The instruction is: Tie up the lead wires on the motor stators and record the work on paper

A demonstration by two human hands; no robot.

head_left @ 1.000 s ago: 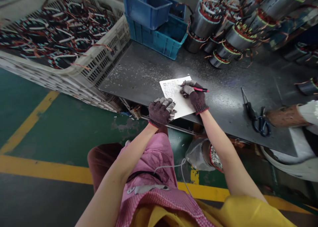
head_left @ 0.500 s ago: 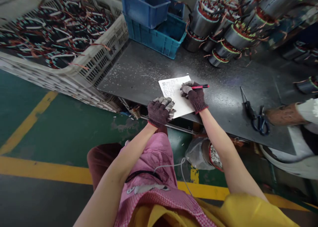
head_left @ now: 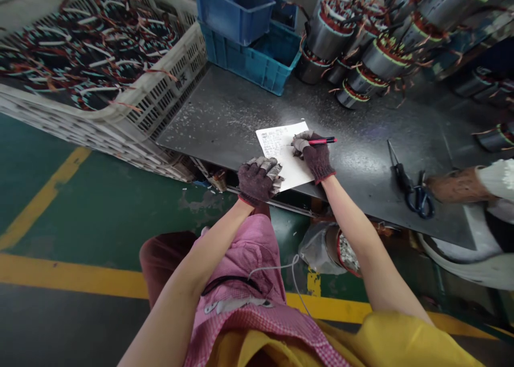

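A white sheet of paper [head_left: 281,147] with handwriting near its top lies at the near edge of a dark metal worktable [head_left: 225,115]. My right hand [head_left: 315,155], in a dark knit glove, is closed on a red pen [head_left: 323,140] whose tip rests on the paper. My left hand [head_left: 259,179], also gloved, sits curled on the paper's lower left corner, pinning it down.
Black scissors [head_left: 409,187] lie to the right, beside another person's forearm [head_left: 461,185]. Blue bins [head_left: 257,40] and several wound motor stators [head_left: 361,45] stand at the back. A white crate [head_left: 132,88] of stators sits left. Green floor with yellow lines lies below.
The pen in my right hand has tilted slightly and shifted a little on the paper. My left hand stays on the paper's corner.
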